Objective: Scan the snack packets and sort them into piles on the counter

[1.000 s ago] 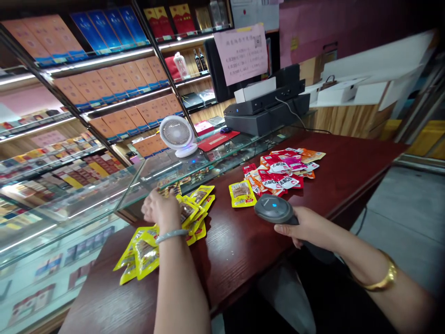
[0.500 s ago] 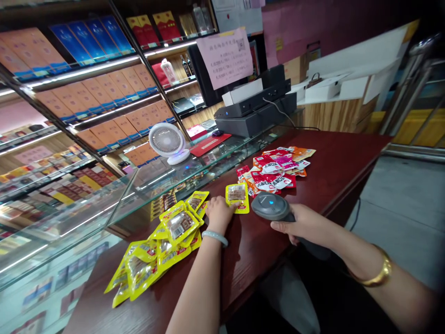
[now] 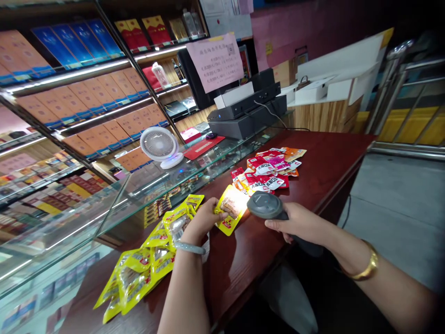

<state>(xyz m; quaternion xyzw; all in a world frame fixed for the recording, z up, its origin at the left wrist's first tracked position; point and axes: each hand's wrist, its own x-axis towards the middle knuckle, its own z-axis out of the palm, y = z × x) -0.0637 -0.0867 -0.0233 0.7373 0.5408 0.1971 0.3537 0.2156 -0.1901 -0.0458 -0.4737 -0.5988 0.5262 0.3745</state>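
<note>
In the head view, my left hand [image 3: 205, 217] pinches the edge of a yellow snack packet [image 3: 227, 221], tilted up off the dark red counter. Bright light from the barcode scanner [image 3: 265, 205] falls on the packet's clear window. My right hand [image 3: 295, 221] is wrapped round the scanner's handle, its head facing the packet. Left of my left hand lies a pile of similar yellow packets [image 3: 153, 260], partly covered by my wrist. Beyond the scanner sits a heap of red, orange and white snack packets [image 3: 266, 171].
The dark red counter [image 3: 323, 162] adjoins a glass display case [image 3: 139, 195]. On the glass stand a small white fan [image 3: 160, 144] and, farther right, a black machine [image 3: 245, 116] with a cable. A metal railing [image 3: 389, 93] rises at the far right.
My left hand has raised and tilted the yellow packet that lay flat under its fingers. The scanner's light now shines on it. The view has shifted slightly.
</note>
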